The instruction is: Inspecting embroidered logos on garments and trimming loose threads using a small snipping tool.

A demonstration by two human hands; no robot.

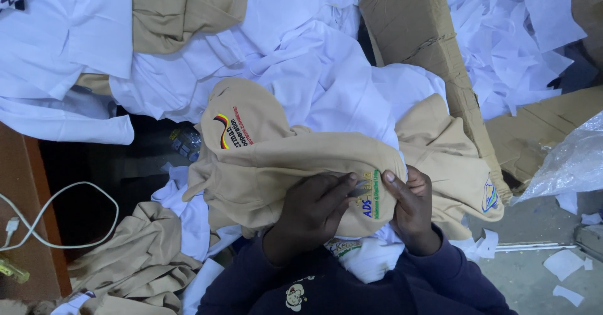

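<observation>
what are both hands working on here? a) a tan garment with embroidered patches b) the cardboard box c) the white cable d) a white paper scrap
a: the left hand and right hand both press their fingers on the tan garment at a small embroidered patch; the white cable and cardboard box lie untouched.

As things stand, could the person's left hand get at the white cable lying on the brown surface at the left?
Probably yes, after letting go. The left hand is pressed on the tan garment; the white cable lies uncovered on the brown surface, with only the dark gap between.
</observation>
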